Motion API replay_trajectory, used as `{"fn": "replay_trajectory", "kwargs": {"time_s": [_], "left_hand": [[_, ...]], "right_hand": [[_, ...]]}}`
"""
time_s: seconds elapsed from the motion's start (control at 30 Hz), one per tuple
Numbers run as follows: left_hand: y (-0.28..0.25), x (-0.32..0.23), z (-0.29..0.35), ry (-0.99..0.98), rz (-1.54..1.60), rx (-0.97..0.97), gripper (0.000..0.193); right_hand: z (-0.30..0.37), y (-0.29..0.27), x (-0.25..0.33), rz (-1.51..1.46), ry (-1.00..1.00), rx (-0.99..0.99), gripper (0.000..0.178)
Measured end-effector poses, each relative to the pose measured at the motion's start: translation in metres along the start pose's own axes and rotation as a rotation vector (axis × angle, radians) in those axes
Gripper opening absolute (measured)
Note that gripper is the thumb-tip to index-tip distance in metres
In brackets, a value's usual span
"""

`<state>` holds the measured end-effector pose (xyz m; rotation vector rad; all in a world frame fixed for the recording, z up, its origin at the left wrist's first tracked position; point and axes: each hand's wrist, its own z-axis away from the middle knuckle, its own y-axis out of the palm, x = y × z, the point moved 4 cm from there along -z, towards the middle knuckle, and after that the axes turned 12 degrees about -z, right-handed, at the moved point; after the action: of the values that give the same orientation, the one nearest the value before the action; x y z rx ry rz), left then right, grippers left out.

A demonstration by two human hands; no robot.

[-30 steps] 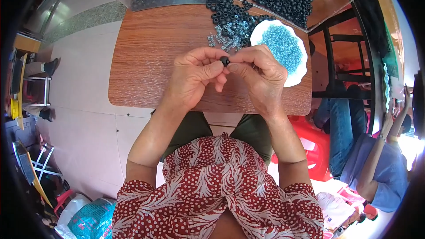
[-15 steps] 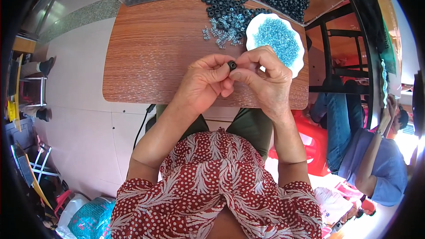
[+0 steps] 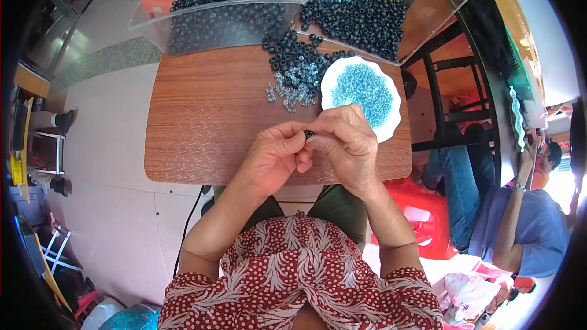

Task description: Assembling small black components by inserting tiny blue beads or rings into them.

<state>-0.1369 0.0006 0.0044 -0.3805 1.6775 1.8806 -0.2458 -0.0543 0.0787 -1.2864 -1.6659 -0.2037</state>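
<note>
Both hands' grip clamped on black bead [image 3: 309, 134]; white dish [image 3: 391, 123] holds blue beads [image 3: 361, 93].

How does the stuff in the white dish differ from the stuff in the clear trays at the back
The white dish holds tiny light-blue pieces, while the clear trays hold larger black beads. The dish is round and scalloped; the trays are straight-walled. The blue pieces stay inside the dish; some black beads spill onto the wooden table. Both hold heaped loose pieces. The left hand and right hand pinch one black bead.

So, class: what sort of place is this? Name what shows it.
Probably a small home or workshop assembly spot: clear trays heaped with black beads, a white plate of blue pieces on a wooden table, both hands pinching one bead.
</note>
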Motion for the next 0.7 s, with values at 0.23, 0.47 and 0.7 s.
{"fn": "replay_trajectory", "kwargs": {"time_s": [0.23, 0.47, 0.7], "left_hand": [[-0.007, -0.021, -0.02, -0.018, -0.099, 0.093, 0.018], [-0.025, -0.026, -0.046, 0.016, -0.104, 0.134, 0.019], [-0.031, -0.027, -0.047, 0.078, -0.149, 0.091, 0.02]], "right_hand": [[-0.029, -0.019, -0.028, 0.015, 0.137, 0.06, 0.011], [-0.095, -0.053, -0.129, -0.127, 0.441, -0.213, 0.01], [-0.16, -0.031, -0.17, 0.336, 0.137, -0.094, 0.017]]}}
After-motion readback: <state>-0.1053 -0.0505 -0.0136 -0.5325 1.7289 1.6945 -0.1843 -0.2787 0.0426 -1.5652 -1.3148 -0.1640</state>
